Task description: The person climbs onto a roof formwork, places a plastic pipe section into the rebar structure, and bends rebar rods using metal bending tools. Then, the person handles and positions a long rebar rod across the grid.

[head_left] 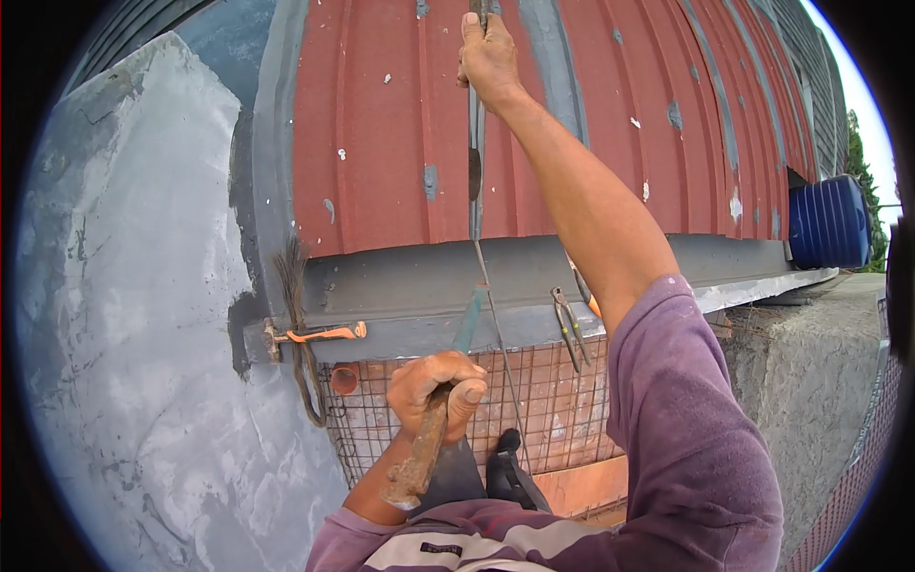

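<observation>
My right hand (491,62) is stretched far forward over the red roof, closed around a long, thin grey metal strip (476,181). A thin rod continues from the strip across the gutter and down toward my feet. Low in front of my body, my left hand (434,391) is wrapped around a tool with a worn brown handle (417,462). Beyond the fist, a tapering teal piece (471,319) points at the rod; whether they touch, I cannot tell. Pincers (570,329) with yellow-green grips rest on the gutter's edge, near an orange-handled tool (585,292) partly hidden by my right arm.
An orange-handled hammer (319,334) lies across a bundle of wire (303,353) on the grey ledge. Steel mesh (562,410) and an orange pipe end (344,379) are below. Around me are the red corrugated roof (381,143), grey slab (143,286), rough concrete block (820,362) and blue drum (827,224).
</observation>
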